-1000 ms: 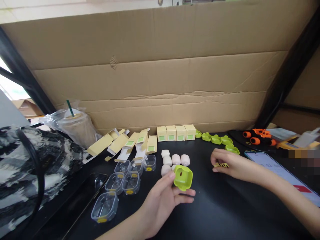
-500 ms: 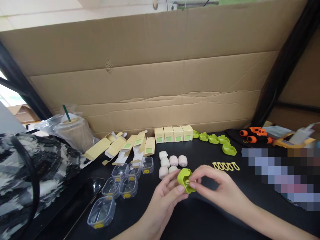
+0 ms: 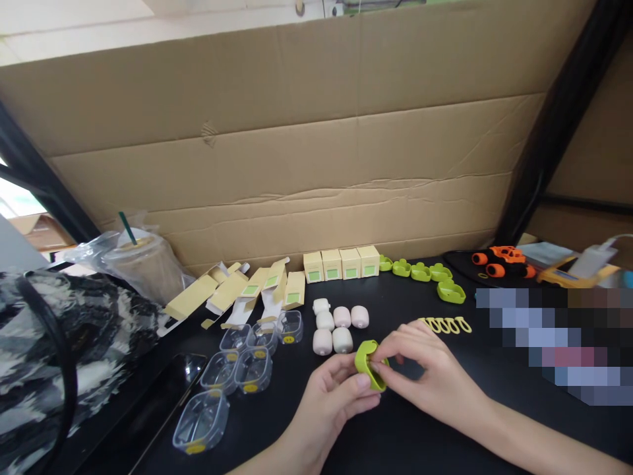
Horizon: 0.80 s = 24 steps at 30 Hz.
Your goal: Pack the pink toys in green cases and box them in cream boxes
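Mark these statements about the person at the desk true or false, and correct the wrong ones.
1. The left hand holds a green case. True.
2. The right hand is far from that case. False: its fingers reach into the opening.
3. Yellow loops lie to the right of the case. True.
4. Only two clear tubs are in view. False: there are six.
5. The toy car is blue. False: it is orange and black.
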Each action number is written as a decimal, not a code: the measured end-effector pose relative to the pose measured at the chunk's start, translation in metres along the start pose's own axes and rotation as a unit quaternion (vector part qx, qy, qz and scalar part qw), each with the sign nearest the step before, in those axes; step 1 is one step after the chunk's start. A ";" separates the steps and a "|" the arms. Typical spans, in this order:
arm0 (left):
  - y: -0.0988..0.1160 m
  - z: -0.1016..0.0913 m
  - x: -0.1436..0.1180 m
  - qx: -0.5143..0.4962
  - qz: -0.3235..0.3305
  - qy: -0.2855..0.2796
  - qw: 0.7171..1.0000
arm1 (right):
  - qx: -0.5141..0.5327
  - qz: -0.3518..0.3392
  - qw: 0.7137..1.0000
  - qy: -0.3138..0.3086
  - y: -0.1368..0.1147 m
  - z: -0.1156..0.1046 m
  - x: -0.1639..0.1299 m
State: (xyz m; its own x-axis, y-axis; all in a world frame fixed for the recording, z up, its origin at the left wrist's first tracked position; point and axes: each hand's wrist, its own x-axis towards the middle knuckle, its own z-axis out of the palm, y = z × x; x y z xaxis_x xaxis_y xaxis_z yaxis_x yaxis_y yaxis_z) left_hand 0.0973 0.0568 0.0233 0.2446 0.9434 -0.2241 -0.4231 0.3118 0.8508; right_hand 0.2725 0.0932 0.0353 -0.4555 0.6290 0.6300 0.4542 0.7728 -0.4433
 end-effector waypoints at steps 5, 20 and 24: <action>0.000 0.000 0.001 0.007 0.004 0.002 1.000 | -0.005 -0.009 1.000 -0.015 0.001 0.000 -0.001; -0.004 -0.003 0.004 0.046 -0.017 0.005 0.999 | 0.029 0.029 0.997 -0.061 -0.004 0.004 -0.004; -0.005 -0.004 0.005 0.089 0.004 0.000 0.996 | 0.046 0.044 0.996 -0.069 -0.008 0.005 -0.005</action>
State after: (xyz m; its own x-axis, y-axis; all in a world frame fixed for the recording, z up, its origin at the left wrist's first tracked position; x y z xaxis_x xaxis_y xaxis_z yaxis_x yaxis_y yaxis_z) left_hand 0.0971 0.0603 0.0163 0.2422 0.9457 -0.2168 -0.2628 0.2791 0.9236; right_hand 0.2676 0.0843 0.0322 -0.5201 0.6953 0.4960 0.4283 0.7148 -0.5529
